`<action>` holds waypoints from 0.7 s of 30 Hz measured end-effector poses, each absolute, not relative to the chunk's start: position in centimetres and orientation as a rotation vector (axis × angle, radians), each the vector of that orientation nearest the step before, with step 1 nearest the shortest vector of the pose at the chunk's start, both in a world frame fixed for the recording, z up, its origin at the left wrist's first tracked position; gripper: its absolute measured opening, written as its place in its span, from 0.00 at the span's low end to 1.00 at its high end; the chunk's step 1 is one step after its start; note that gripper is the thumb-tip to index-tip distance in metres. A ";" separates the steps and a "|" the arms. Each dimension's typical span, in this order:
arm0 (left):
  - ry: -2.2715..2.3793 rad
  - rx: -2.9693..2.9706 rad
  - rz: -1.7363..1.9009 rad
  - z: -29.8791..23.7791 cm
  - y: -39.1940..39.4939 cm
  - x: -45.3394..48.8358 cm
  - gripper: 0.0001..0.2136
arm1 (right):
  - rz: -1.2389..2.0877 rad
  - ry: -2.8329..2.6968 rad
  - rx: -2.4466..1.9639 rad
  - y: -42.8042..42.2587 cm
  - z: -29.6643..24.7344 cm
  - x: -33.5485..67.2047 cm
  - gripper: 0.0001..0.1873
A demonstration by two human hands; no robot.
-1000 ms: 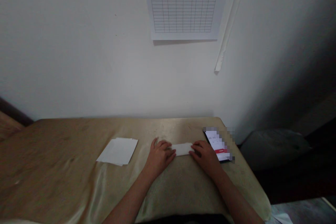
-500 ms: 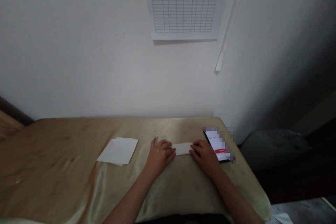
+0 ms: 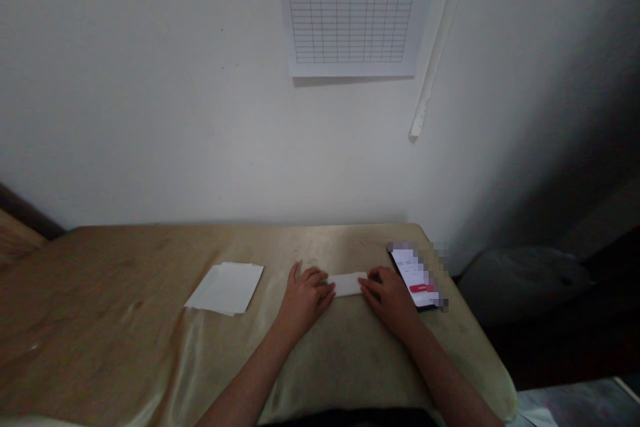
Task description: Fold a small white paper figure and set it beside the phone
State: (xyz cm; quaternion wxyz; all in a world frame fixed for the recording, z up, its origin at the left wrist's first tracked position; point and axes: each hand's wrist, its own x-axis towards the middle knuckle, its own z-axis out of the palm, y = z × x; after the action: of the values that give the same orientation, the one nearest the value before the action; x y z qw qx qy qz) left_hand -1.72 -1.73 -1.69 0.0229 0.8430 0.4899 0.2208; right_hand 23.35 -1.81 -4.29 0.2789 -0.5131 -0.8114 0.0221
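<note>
A narrow folded strip of white paper [image 3: 346,283] lies on the tan-covered table [image 3: 125,320]. My left hand [image 3: 303,297] rests on the strip's left end, thumb spread, fingers curled down onto the paper. My right hand [image 3: 393,297] presses on its right end with bent fingers. Both hands lie flat on the table surface and hold the strip down between them.
A small stack of white sheets [image 3: 225,287] lies to the left of my hands. A phone [image 3: 416,277] with a lit screen sits at the table's right edge. A printed grid chart [image 3: 350,10] hangs on the white wall behind. Dark bedding lies beyond the table's right edge.
My right hand has slid slightly left along the strip, so less white paper shows between the hands. The left hand has stayed in place.
</note>
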 end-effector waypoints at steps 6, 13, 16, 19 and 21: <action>1.522 2.608 0.667 -1.6 -1.8 -1.7 0.08 | 0.073 -2.159 -1.376 -1.9 -4.1 23.3 0.13; 1.520 2.614 0.687 -1.7 -1.8 -1.6 0.07 | 0.065 -2.169 -1.363 -1.8 -4.2 23.4 0.12; 1.534 2.603 0.689 -1.7 -1.9 -1.4 0.07 | 0.059 -2.163 -1.366 -1.8 -4.3 23.3 0.12; 1.581 2.563 0.701 -1.8 -2.0 -1.0 0.07 | 0.048 -2.155 -1.366 -1.8 -4.2 23.2 0.12; 1.640 2.522 0.716 -1.8 -2.0 -0.5 0.07 | 0.053 -2.147 -1.371 -1.9 -4.1 23.1 0.12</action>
State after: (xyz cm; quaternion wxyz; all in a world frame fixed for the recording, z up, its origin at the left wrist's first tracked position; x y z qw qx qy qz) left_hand -0.51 -2.04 -1.83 0.0245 0.8154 0.5300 0.2315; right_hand 23.11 -1.85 -4.09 0.2925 -0.5144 -0.8059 0.0199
